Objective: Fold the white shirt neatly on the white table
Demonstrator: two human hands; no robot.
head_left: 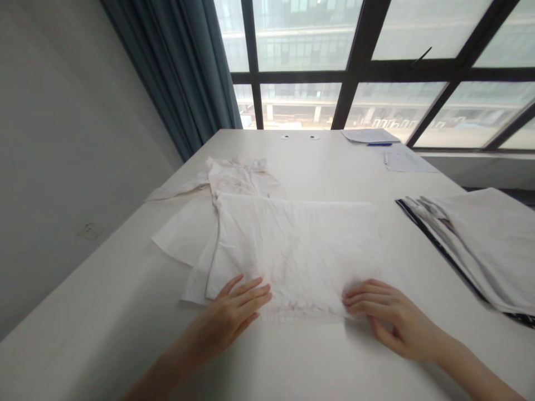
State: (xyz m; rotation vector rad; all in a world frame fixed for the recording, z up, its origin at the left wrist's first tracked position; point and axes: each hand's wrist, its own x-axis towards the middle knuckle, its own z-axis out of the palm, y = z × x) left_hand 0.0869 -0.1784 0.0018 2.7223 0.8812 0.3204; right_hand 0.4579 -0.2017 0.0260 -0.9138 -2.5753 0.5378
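Observation:
A white garment (288,245) lies partly folded on the white table (125,334), its collar and one sleeve pointing to the far left. My left hand (238,312) rests flat on the garment's near left corner, fingers stretched out together. At the near right edge of the cloth, my right hand (388,317) has its fingertips on the hem, fingers slightly curled and laid flat. Neither hand lifts the fabric.
A stack of folded pale garments (480,245) sits at the right edge of the table. Papers (368,135) and a blue pen (379,144) lie at the far side near the window. A dark blue curtain (184,72) hangs at the back left.

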